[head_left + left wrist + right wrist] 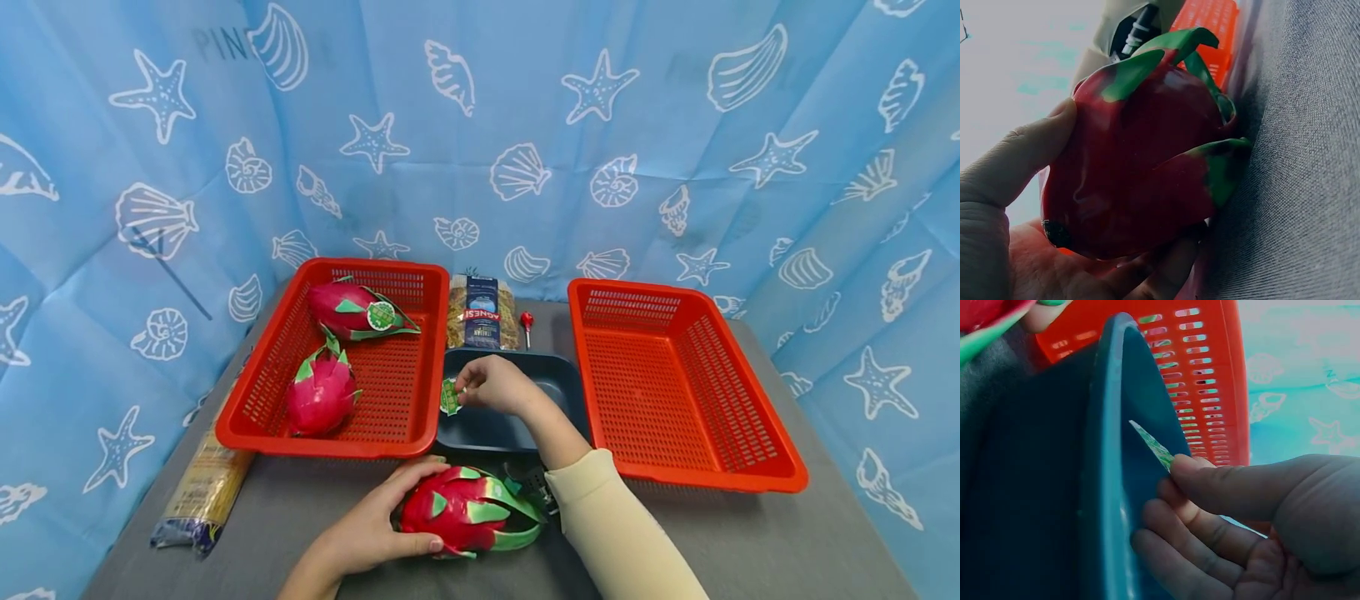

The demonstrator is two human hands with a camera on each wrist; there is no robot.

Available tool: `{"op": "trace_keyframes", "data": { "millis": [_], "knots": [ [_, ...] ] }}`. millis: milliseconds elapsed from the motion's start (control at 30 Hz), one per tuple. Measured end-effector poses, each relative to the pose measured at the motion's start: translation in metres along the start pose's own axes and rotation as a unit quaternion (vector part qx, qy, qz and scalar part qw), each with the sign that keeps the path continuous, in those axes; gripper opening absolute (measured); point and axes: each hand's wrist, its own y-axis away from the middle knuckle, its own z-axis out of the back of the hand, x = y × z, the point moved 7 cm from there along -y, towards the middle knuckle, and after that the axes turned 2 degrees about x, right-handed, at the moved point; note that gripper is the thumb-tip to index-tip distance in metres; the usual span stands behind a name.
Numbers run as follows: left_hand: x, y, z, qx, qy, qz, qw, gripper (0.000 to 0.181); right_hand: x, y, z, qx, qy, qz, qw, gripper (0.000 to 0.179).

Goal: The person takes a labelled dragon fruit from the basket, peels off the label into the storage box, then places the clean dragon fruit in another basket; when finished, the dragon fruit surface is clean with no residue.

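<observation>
My left hand (382,521) grips a dragon fruit (468,510) at the table's front, thumb and fingers around its rounded end; its green-tipped scales point right. In the left wrist view the dragon fruit (1141,150) fills the middle, close beside the grey cloth. Over the dark blue tray (510,423), my right hand (495,385) pinches a small green sticker (450,397) between thumb and forefinger. The right wrist view shows the sticker (1155,447) edge-on, inside the tray's rim (1113,425). Two more dragon fruits, one (352,310) bearing a round green sticker, lie in the left red basket (390,367).
Another red basket (637,400) stands at the right. Behind the tray are a pasta bag (482,315) and a red lollipop (527,323). A spaghetti packet (206,487) lies along the left basket's outer side. A blue shell-print curtain (480,125) encloses the table.
</observation>
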Motion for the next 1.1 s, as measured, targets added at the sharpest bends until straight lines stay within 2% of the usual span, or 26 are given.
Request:
{"op": "trace_keyframes", "data": {
  "millis": [100,233,433,633,933,1100],
  "knots": [
    [-0.001,0.001,0.0,0.004,0.005,0.003,1.0,0.074,-0.004,-0.004,-0.006,0.034,0.001,-0.002,0.9994,0.008],
    [-0.003,0.002,0.0,0.007,0.009,0.012,0.9999,0.074,-0.015,-0.012,-0.016,0.079,0.034,-0.003,0.9963,0.01],
    [-0.003,0.001,-0.002,0.012,0.002,0.006,0.9999,0.074,-0.027,-0.014,-0.027,0.118,0.089,-0.016,0.9889,0.015],
    [-0.003,0.001,-0.002,0.014,0.012,0.012,0.9998,0.074,-0.022,-0.011,-0.034,0.149,0.129,0.002,0.9804,0.024],
    [-0.002,0.0,-0.002,0.011,0.014,0.012,0.9998,0.074,-0.016,0.0,-0.032,0.169,0.194,-0.018,0.9661,0.036],
    [-0.001,0.001,-0.002,0.007,0.003,0.013,0.9999,0.075,-0.001,0.018,-0.02,0.128,0.164,0.003,0.9781,0.047]
  ]
}}
